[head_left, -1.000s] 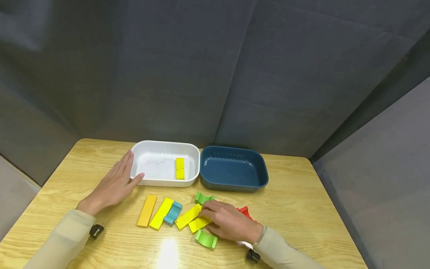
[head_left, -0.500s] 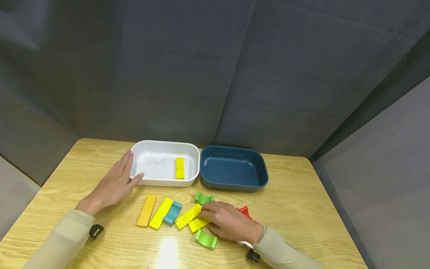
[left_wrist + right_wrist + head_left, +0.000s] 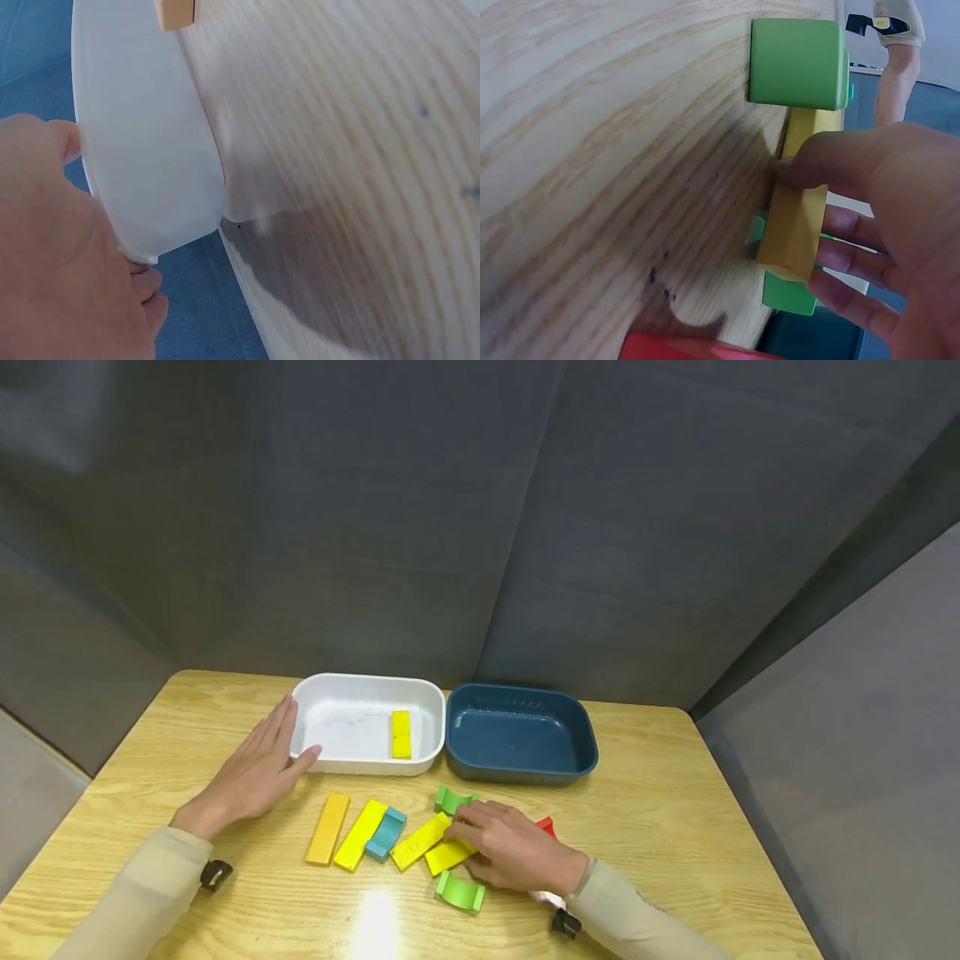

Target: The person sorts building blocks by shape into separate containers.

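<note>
My right hand [image 3: 513, 847] pinches a yellow rectangular block [image 3: 799, 217] between thumb and fingers, low over the table. A second yellow block [image 3: 420, 842] lies just left of it, with green arched blocks in front [image 3: 460, 892] and behind [image 3: 452, 800]. A red block [image 3: 547, 827] is partly hidden behind the right hand. My left hand [image 3: 251, 772] rests against the left end of a white bin [image 3: 352, 767], fingers along its side and thumb over the front rim. Inside that bin lies yellow blockwork [image 3: 401, 735].
A dark blue bin [image 3: 517, 773] stands against the white one, to its right. On the wooden table [image 3: 660, 827] lie an orange block [image 3: 327, 829], another yellow block [image 3: 361, 835] and a blue arched block [image 3: 386, 833]. Dark cloth [image 3: 375, 527] hangs behind.
The right hand and its yellow block have shifted slightly rightward, opening a little more gap from the yellow block beside it. The left hand stays on the white bin.
</note>
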The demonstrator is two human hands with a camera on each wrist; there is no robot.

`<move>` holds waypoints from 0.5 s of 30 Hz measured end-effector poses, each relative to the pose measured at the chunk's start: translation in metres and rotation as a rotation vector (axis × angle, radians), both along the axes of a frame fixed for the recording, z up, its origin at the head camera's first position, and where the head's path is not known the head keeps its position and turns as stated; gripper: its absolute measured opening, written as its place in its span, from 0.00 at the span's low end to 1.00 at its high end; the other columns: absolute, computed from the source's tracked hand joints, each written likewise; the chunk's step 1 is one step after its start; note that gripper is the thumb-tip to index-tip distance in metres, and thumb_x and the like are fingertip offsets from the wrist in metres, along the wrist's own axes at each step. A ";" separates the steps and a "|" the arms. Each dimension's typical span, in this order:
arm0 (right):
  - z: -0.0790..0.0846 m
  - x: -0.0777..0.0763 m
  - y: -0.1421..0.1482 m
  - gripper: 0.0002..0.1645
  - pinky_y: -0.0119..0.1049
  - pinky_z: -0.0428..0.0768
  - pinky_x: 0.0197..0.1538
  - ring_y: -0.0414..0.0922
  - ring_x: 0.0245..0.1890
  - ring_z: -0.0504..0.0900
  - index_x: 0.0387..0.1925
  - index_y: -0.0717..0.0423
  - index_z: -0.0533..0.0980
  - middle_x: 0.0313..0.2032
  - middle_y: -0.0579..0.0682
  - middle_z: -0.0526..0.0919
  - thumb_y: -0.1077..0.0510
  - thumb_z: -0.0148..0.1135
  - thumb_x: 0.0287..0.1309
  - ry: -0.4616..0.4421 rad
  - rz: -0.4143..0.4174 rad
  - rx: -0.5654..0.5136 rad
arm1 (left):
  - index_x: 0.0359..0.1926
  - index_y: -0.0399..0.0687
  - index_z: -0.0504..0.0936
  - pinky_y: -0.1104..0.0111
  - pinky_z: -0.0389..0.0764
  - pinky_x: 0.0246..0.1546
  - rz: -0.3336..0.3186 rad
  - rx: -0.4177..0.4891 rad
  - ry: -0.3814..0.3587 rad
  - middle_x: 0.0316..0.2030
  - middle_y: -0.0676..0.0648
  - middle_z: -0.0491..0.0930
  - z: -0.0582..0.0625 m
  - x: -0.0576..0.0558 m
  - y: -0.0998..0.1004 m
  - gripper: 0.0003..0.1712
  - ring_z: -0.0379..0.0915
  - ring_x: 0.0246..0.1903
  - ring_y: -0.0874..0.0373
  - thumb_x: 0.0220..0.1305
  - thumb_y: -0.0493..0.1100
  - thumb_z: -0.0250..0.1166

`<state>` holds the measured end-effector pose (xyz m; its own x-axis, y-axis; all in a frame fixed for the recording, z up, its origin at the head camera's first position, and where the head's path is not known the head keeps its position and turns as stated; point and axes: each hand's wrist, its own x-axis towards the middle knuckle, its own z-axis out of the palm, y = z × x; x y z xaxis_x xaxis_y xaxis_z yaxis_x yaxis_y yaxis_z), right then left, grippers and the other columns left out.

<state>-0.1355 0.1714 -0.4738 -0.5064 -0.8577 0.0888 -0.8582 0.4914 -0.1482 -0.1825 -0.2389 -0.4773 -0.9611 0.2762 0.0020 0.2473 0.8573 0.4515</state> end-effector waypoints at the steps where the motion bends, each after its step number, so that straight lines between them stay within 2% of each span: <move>1: 0.000 0.000 0.001 0.21 0.32 0.84 0.56 0.40 0.45 0.79 0.57 0.49 0.83 0.50 0.44 0.81 0.57 0.75 0.64 0.006 -0.002 -0.003 | 0.84 0.35 0.28 0.43 0.36 0.84 0.000 0.002 -0.003 0.85 0.40 0.21 0.000 0.000 0.000 0.56 0.27 0.85 0.35 0.83 0.69 0.44; 9: 0.004 0.001 0.003 0.23 0.36 0.84 0.59 0.42 0.48 0.81 0.57 0.49 0.81 0.52 0.44 0.82 0.59 0.74 0.60 0.048 -0.019 -0.038 | 0.84 0.34 0.28 0.43 0.36 0.84 -0.006 0.003 0.006 0.85 0.40 0.21 -0.001 -0.001 -0.001 0.56 0.25 0.85 0.37 0.84 0.69 0.43; 15: 0.014 0.001 0.001 0.22 0.38 0.84 0.63 0.43 0.51 0.82 0.56 0.50 0.81 0.52 0.44 0.82 0.58 0.75 0.60 0.086 -0.008 -0.060 | 0.84 0.35 0.29 0.42 0.37 0.84 0.001 0.003 0.008 0.85 0.39 0.22 -0.001 0.000 -0.001 0.56 0.27 0.85 0.36 0.83 0.69 0.44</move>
<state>-0.1350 0.1726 -0.4593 -0.5013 -0.8456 0.1834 -0.8652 0.4905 -0.1037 -0.1825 -0.2401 -0.4787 -0.9612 0.2756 0.0109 0.2506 0.8560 0.4523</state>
